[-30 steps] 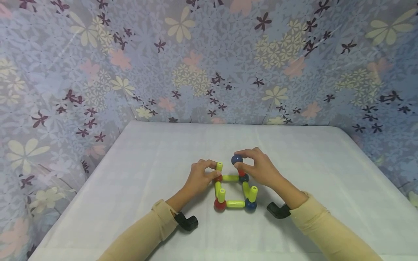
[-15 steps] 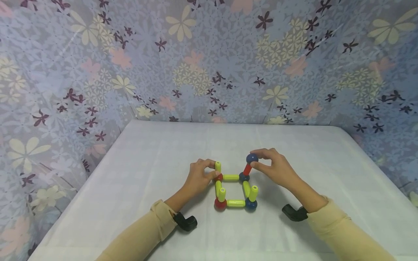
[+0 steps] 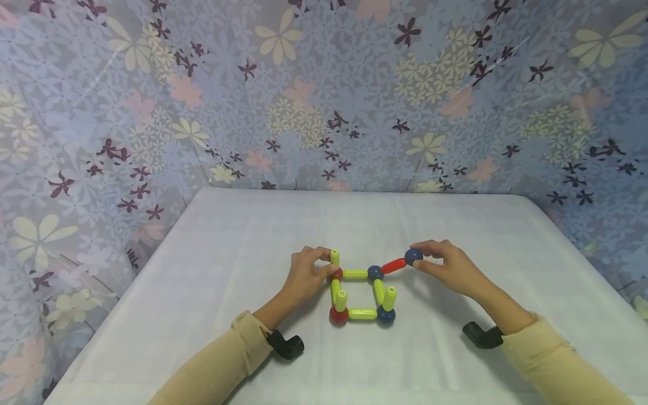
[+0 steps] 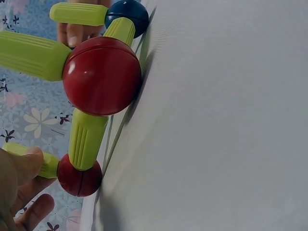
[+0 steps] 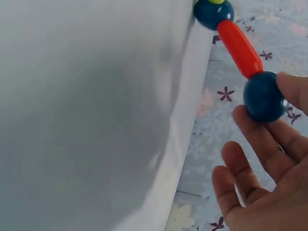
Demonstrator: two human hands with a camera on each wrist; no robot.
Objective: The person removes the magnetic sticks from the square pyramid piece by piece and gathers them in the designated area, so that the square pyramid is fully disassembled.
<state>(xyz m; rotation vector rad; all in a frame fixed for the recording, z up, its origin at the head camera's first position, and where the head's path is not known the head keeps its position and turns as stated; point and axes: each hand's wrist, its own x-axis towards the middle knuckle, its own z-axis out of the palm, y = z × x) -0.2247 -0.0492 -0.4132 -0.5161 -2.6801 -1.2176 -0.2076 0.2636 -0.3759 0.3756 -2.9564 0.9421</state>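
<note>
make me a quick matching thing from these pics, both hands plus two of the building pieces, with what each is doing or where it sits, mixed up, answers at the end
1. left hand
2. right hand
3. red rod
4. near red ball

A. pinches the outer blue ball
B. joined to the near blue ball by a flat-lying lime rod
C. holds an upright lime rod
D. slants out from the far blue ball

Pairs: 1-C, 2-A, 3-D, 4-B
</note>
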